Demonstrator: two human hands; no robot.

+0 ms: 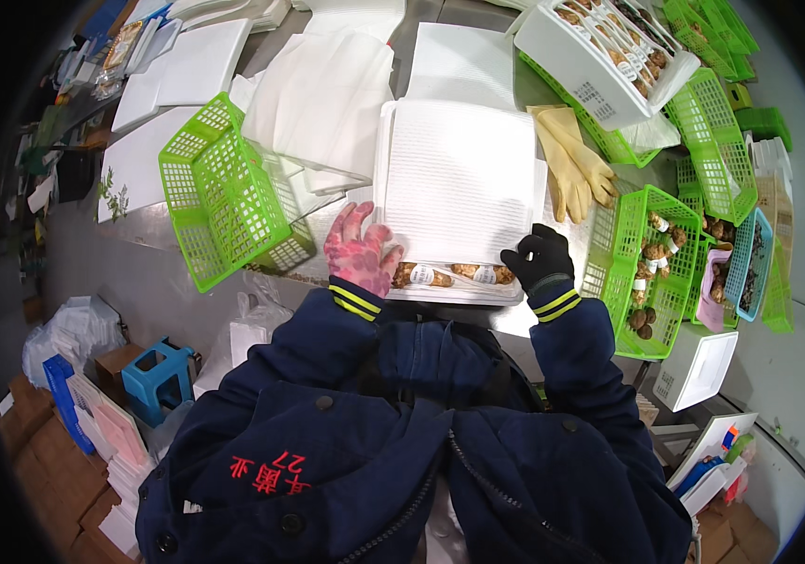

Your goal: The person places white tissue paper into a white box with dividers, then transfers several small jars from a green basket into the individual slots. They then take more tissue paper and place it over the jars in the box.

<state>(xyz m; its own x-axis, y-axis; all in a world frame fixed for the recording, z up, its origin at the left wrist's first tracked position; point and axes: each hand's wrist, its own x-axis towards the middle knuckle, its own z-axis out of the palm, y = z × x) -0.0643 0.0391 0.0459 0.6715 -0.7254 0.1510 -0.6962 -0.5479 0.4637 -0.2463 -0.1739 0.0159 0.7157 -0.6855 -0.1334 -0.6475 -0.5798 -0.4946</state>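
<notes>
A white foam box stands on the metal table in front of me. A ribbed white foam sheet covers most of its top. Along the near side, brown mushrooms wrapped in white printed bands show below the sheet. My left hand, in a pink patterned glove, rests at the box's near left edge with its fingers apart. At the sheet's near right corner, my right hand in a black glove has thumb and forefinger pinched together on the sheet's edge. The sheet hides the rest of the contents.
To the left leans a green plastic basket, beside white liner sheets. Yellow rubber gloves lie right of the box. Another green basket holds banded mushrooms. A filled foam box sits at the back right. A blue stool stands below left.
</notes>
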